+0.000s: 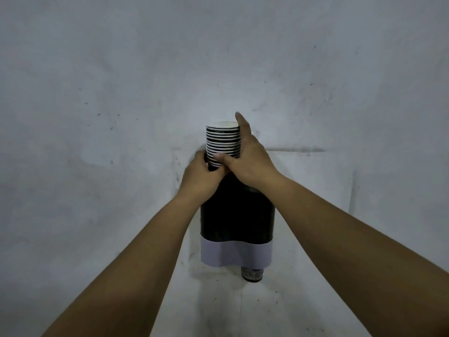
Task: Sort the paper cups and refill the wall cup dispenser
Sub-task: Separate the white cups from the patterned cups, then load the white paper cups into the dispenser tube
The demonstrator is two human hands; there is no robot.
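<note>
From the head view, both arms are up at the wall (97, 81), and the refill step looks to be the one in hand: a nested stack of paper cups (222, 142), rims banded black and white, stands upright out of the top of the wall cup dispenser (237, 215), mouth of the top cup facing up. The left hand (202, 177) grips the stack low on its left side, right where it meets the dispenser's opening, fingers curled round behind and out of sight. The right hand (245, 159) holds the stack from the right, thumb laid across the front of the lower rims, forefinger pointing straight up along the stack's right edge past the top cup; its other fingers are hidden behind. The dispenser is a dark tube against the wall with a pale band (235, 254) round its lower end, and one cup (252, 273) pokes out of the bottom, ready to be drawn. How far the stack has already sunk inside I cannot tell, since the hands cover the opening. My read is that the next move calls for keeping the stack straight over the tube and easing it down evenly, with both hands giving way at the mouth so the rims do not catch or tilt.
</note>
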